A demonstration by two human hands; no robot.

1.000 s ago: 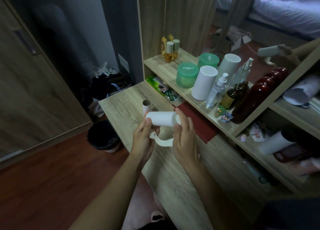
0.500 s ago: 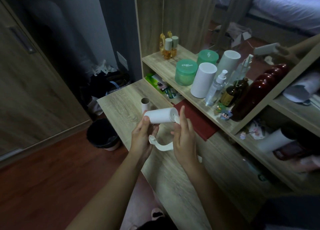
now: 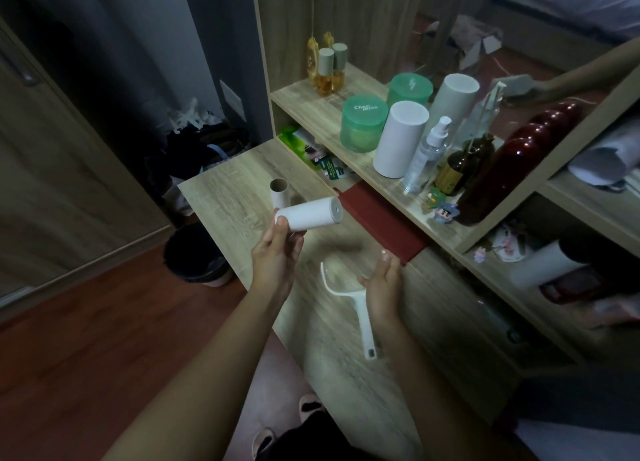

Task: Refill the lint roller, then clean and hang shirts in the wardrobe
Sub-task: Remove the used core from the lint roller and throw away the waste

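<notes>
Head view has us over the desk (image 3: 221,214) with the refill (image 3: 309,214) raised in our left hand (image 3: 277,252), fingers wrapped round its near end so the roll points up and away to the right, its capped end free. Our right hand (image 3: 382,280) hangs lower with fingers spread and nothing in it, just beside the roller handle (image 3: 360,308), which looks to be lying on the desk with its bare fork toward us; blur keeps us from saying whether the hand touches it. An empty core (image 3: 280,192) stands upright just behind the refill. What could go wrong, we judge: the grip sits far out on one end, so the roll could tip or slide out while we reach for the handle. The fork may also miss the small hole in the end cap and skid off if we push it in at an angle. Both forearms reach forward from the bottom edge, left wrist cocked upward, right palm turned inward toward the handle.
</notes>
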